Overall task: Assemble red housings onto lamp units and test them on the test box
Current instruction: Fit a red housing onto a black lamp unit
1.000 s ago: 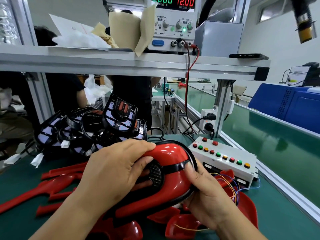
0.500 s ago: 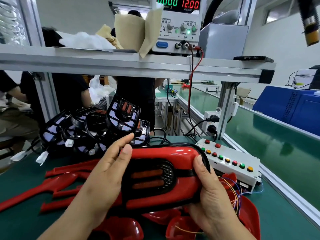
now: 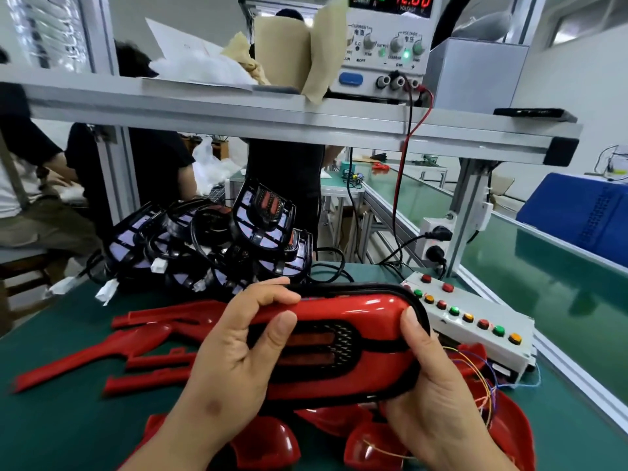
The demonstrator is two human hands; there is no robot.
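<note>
Now my left hand [image 3: 234,362] and right hand [image 3: 431,396] each grip one end of the lamp unit [image 3: 343,345], above the table's [image 3: 61,423] near edge. Its shiny red housing [image 3: 356,305] wraps a black grille with two red bars. The test box [image 3: 475,321] sits by the right edge.

White bench power supply [image 3: 384,45], upper shelf: red display reads "12.00". The green display digits are cut off at the frame edge. Front-panel labels: "CURRENT", "VOLTAGE", "OUTPUT", "OFF".
</note>
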